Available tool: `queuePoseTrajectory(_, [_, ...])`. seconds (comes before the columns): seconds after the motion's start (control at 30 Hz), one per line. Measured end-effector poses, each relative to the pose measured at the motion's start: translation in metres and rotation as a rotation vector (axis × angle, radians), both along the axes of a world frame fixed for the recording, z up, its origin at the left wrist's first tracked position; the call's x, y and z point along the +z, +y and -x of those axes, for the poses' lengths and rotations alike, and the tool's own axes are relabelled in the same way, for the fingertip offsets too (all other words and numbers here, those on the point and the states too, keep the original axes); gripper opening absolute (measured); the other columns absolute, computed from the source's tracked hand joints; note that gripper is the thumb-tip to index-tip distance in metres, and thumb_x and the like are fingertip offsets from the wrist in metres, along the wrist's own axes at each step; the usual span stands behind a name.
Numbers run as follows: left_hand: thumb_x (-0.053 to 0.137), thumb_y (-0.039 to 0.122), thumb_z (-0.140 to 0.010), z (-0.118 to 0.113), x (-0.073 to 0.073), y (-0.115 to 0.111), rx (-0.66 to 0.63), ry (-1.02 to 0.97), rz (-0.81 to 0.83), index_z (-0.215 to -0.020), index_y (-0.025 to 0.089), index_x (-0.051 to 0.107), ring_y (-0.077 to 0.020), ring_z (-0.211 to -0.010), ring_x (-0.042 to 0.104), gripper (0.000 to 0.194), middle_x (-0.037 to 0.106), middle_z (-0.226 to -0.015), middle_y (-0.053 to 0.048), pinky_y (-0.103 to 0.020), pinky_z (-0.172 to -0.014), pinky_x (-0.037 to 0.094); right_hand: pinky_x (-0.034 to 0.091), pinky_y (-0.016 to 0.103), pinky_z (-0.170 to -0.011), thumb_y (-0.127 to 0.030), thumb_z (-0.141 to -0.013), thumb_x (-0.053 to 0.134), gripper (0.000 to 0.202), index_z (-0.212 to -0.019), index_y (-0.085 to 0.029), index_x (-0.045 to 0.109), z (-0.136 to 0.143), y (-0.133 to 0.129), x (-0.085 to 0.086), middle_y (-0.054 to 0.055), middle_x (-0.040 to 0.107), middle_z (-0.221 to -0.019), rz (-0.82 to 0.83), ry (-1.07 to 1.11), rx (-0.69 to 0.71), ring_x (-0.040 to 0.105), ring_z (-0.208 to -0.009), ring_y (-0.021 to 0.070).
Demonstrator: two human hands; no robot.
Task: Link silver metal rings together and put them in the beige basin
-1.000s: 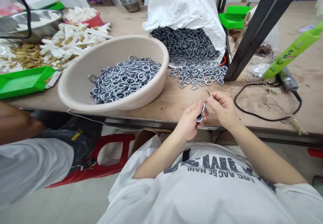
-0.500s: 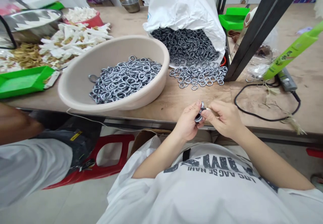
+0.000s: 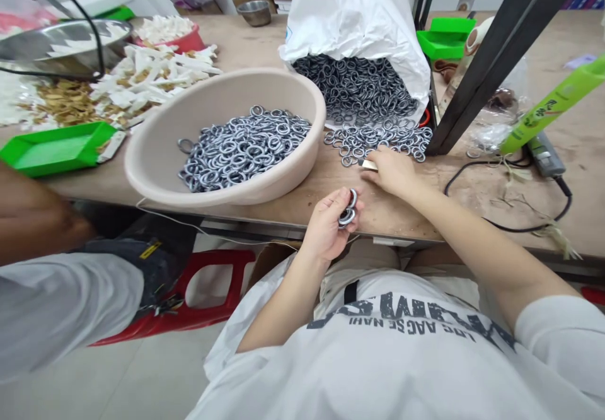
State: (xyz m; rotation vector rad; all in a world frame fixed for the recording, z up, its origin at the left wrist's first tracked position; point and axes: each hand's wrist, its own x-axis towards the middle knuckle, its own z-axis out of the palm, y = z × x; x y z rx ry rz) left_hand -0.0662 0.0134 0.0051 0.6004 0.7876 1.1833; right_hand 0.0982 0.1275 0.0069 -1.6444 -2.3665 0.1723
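My left hand (image 3: 331, 221) is closed around a few grey metal rings (image 3: 347, 218), pinched under the thumb just over the table's front edge. Further forward, my right hand (image 3: 393, 171) reaches to a spread of loose metal rings (image 3: 378, 135) on the table. A small flat tool with a pale body and dark tip (image 3: 368, 164) sticks out from its fingers; its kind is unclear. Those fingertips are at the near edge of the loose rings, and whether they touch one is hidden. Behind lies a white sack (image 3: 354, 23), its mouth open and full of such rings.
A beige basin (image 3: 155, 149) heaped with rings stands to the left. Beyond it are white pieces (image 3: 155, 82) and a green tray (image 3: 61, 149). A dark metal post (image 3: 491, 60) and a black cable (image 3: 501, 223) are on the right. A co-worker's arm (image 3: 38, 218) is at left.
My hands have parted. The right one has moved forward to the loose rings with the small tool, while the left has shifted slightly left with its rings.
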Motion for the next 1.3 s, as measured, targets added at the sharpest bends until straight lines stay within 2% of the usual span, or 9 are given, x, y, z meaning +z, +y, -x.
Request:
queuePoseTrajectory(0.13, [0.078, 0.039, -0.08, 0.007, -0.003, 0.003, 0.038, -0.029, 0.044, -0.106, 0.017, 0.068, -0.0053, -0.055, 0.055, 0.035, 0.064, -0.074, 0.001, -0.013, -0.042, 0.038, 0.041, 0.034, -0.073, -0.032, -0.093, 0.055, 0.021, -0.094, -0.016, 0.069, 0.001, 0.008, 0.001, 0.013, 0.068, -0.104, 0.034, 0.058, -0.011, 0.062, -0.089, 0.0253])
queuePoseTrajectory(0.23, [0.074, 0.048, -0.081, -0.001, -0.005, 0.008, 0.017, -0.047, 0.101, -0.094, 0.016, 0.066, -0.008, -0.059, 0.06, 0.036, 0.066, -0.078, -0.001, -0.014, -0.042, 0.041, 0.039, 0.029, -0.065, -0.035, -0.095, 0.055, 0.026, -0.079, -0.017, 0.064, -0.013, -0.013, 0.007, 0.004, 0.064, -0.076, 0.201, 0.534, 0.103, 0.056, -0.07, 0.0168])
queuePoseTrajectory(0.33, [0.068, 0.057, -0.083, -0.019, -0.007, 0.01, -0.133, -0.059, 0.112, -0.094, 0.014, 0.064, -0.0088, -0.059, 0.06, 0.044, 0.066, -0.081, -0.004, -0.014, -0.038, 0.038, 0.038, 0.025, -0.056, -0.045, -0.092, 0.06, 0.029, -0.08, -0.019, 0.061, -0.021, -0.051, 0.009, -0.002, 0.06, -0.068, 0.392, 1.077, 0.164, 0.05, -0.055, 0.0107])
queuePoseTrajectory(0.47, [0.066, 0.06, -0.083, -0.039, -0.003, 0.008, -0.336, -0.122, 0.139, -0.092, 0.016, 0.059, -0.0066, -0.052, 0.05, 0.045, 0.056, -0.072, 0.001, -0.012, -0.034, 0.028, 0.041, 0.026, -0.052, -0.048, -0.088, 0.067, 0.027, -0.086, -0.021, 0.065, -0.023, -0.084, -0.002, -0.003, 0.06, -0.066, 0.482, 1.347, 0.125, 0.053, -0.051, 0.011])
queuePoseTrajectory(0.7, [0.067, 0.063, -0.08, -0.042, 0.003, 0.0, -0.336, -0.141, 0.116, -0.088, 0.018, 0.053, -0.0056, -0.051, 0.045, 0.048, 0.048, -0.067, 0.004, -0.011, -0.036, 0.025, 0.047, 0.031, -0.078, -0.043, -0.088, 0.069, 0.022, -0.094, -0.023, 0.076, -0.032, -0.091, 0.001, 0.002, 0.064, -0.083, 0.161, 1.096, 0.162, 0.06, -0.081, 0.0158])
queuePoseTrajectory(0.77, [0.067, 0.063, -0.08, -0.045, 0.002, -0.003, -0.277, -0.089, 0.087, -0.085, 0.017, 0.053, -0.0064, -0.05, 0.046, 0.049, 0.049, -0.064, 0.004, -0.012, -0.036, 0.025, 0.047, 0.03, -0.076, -0.042, -0.084, 0.074, 0.024, -0.097, -0.023, 0.076, -0.032, -0.093, 0.006, 0.002, 0.062, -0.084, 0.094, 1.032, 0.169, 0.059, -0.082, 0.0161])
queuePoseTrajectory(0.93, [0.068, 0.061, -0.081, -0.055, 0.006, -0.008, -0.279, -0.041, -0.003, -0.076, 0.018, 0.048, -0.0059, -0.043, 0.041, 0.048, 0.052, -0.058, 0.003, -0.015, -0.036, 0.026, 0.044, 0.03, -0.069, -0.052, -0.091, 0.063, 0.04, -0.069, -0.019, 0.068, -0.031, -0.092, 0.011, 0.002, 0.058, -0.073, 0.121, 1.016, 0.146, 0.057, -0.071, 0.0154])
queuePoseTrajectory(1.03, [0.068, 0.054, -0.082, -0.056, 0.011, -0.007, -0.279, -0.084, 0.005, -0.075, 0.018, 0.046, -0.005, -0.042, 0.039, 0.042, 0.05, -0.058, 0.004, -0.016, -0.036, 0.024, 0.042, 0.03, -0.067, -0.059, -0.095, 0.051, 0.044, -0.083, -0.02, 0.068, -0.036, -0.093, 0.013, 0.002, 0.062, -0.076, 0.103, 1.039, 0.068, 0.056, -0.07, 0.0158])
queuePoseTrajectory(1.3, [0.068, 0.054, -0.081, -0.057, 0.008, -0.009, -0.144, -0.003, 0.107, -0.075, 0.019, 0.051, -0.0074, -0.04, 0.042, 0.04, 0.049, -0.052, 0.004, -0.018, -0.037, 0.026, 0.029, 0.031, -0.061, -0.048, -0.099, 0.047, 0.039, -0.071, -0.021, 0.056, -0.045, -0.119, 0.022, 0.003, 0.058, -0.072, -0.067, 0.418, 0.162, 0.049, -0.065, 0.0156])
